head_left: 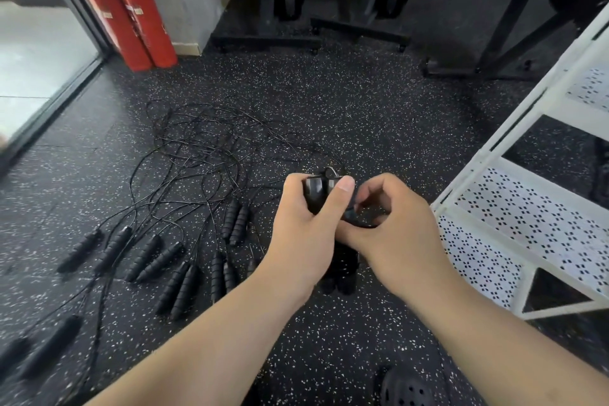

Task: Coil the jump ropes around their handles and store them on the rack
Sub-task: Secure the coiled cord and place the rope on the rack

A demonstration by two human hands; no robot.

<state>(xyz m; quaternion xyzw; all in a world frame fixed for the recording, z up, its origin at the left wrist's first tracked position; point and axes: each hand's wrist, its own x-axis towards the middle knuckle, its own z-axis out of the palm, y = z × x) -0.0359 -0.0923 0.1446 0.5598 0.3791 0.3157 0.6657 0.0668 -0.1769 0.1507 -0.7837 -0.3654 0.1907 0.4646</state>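
My left hand (306,224) grips a pair of black jump-rope handles (342,269) held together, their tops poking out above my fingers and their lower ends showing below my hands. My right hand (392,224) pinches the thin black rope (357,222) right beside the handles, where it wraps around them. Several other black handles (171,277) lie on the speckled floor to the left, with their thin ropes (204,148) in a loose tangle behind them. The white perforated rack (527,208) stands at the right, close to my right hand.
Two red fire extinguishers (128,16) stand by the wall at the back left, next to a glass door (39,53). Black exercise machine bases (329,26) line the back wall. A black perforated shoe (407,389) shows at the bottom edge.
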